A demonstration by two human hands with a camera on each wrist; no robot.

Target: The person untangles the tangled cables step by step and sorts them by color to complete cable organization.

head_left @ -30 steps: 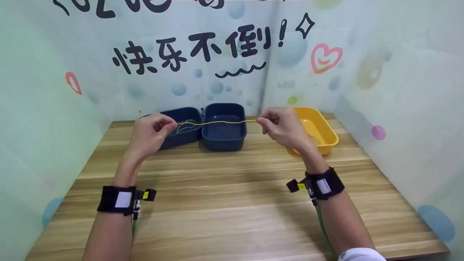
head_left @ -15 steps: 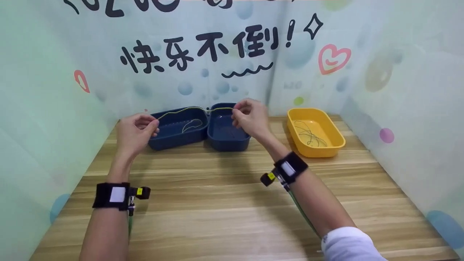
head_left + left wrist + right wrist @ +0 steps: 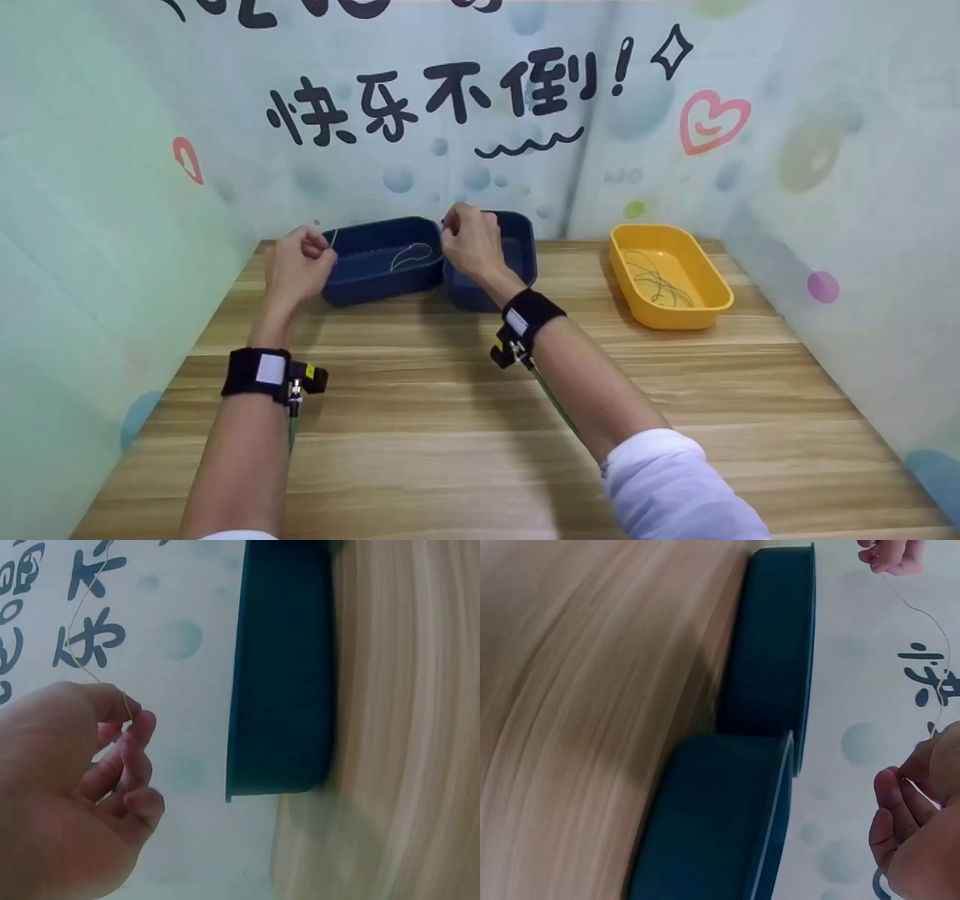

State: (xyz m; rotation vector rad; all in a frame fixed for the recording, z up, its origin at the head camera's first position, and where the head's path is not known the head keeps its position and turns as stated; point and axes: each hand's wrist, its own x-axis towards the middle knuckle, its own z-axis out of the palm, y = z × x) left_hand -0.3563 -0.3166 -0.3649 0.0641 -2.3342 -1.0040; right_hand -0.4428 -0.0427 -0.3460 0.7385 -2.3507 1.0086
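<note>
A thin yellow string runs in a slack curve between the two hands. One end is pinched between thumb and index finger of the left hand, which is raised at the left end of a long dark blue bin. The right hand pinches the string farther along, above a second, shorter blue bin. In the right wrist view, the string bows between the left fingers at the top and the right hand. Another loop of string lies inside the long bin.
At the right stands a yellow bin with several tangled strings in it. All bins rest on a wood-grain table near the back curtain. Curtain walls flank both sides. Each wrist wears a black strap with a small camera.
The right hand has moved left, from beside the yellow bin to over the shorter blue bin, and the string has gone from nearly straight to slack. The left hand has shifted slightly left.
</note>
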